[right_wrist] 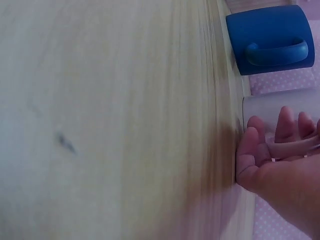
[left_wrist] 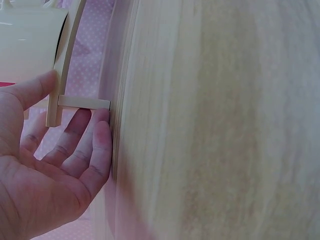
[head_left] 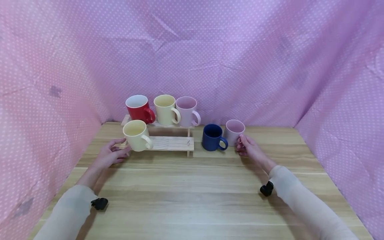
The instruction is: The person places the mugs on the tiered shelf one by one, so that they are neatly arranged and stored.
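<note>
At the left end of a two-tier wooden rack, my left hand holds the lower board. In the left wrist view the thumb lies over the board and the fingers curve below it beside a short leg. Just above that hand, a cream mug stands on the lower tier. My right hand grips the handle of a pink mug standing on the table. In the right wrist view its fingers curl about the handle. A dark blue mug stands left of it.
On the upper tier stand a red mug with a white inside, another cream mug and another pink mug. Pink dotted cloth hangs behind and at both sides of the wood-grain table.
</note>
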Action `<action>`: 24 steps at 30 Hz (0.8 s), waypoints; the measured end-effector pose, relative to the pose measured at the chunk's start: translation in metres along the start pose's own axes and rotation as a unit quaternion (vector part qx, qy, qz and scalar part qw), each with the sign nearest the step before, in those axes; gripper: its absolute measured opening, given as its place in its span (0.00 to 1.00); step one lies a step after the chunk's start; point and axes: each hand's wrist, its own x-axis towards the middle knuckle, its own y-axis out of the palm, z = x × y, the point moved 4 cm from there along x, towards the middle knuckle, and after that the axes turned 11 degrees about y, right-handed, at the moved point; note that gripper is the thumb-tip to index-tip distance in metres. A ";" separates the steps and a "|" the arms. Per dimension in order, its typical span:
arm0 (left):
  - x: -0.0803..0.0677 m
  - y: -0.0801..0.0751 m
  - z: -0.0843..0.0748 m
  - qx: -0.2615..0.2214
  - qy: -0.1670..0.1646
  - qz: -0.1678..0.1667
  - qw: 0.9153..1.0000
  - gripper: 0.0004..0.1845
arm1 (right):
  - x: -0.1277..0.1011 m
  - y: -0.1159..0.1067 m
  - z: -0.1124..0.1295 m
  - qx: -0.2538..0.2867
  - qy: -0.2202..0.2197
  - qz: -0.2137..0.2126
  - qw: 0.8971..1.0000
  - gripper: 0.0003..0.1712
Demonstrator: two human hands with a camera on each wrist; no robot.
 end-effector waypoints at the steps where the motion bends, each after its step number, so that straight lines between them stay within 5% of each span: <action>1: -0.001 0.000 0.000 -0.001 -0.001 0.000 1.000 0.45 | 0.000 0.000 0.000 0.001 -0.001 0.002 1.000 0.30; 10: -0.001 -0.001 -0.001 -0.005 0.007 -0.007 1.000 0.44 | -0.008 0.004 0.008 0.041 -0.040 0.012 0.998 0.29; 16: -0.001 -0.001 -0.002 -0.004 0.008 0.001 1.000 0.44 | -0.036 0.002 0.026 0.034 -0.091 -0.011 0.995 0.27; 24: -0.002 0.000 -0.001 -0.001 0.013 -0.001 1.000 0.44 | -0.077 0.008 0.069 0.033 -0.174 0.049 0.983 0.27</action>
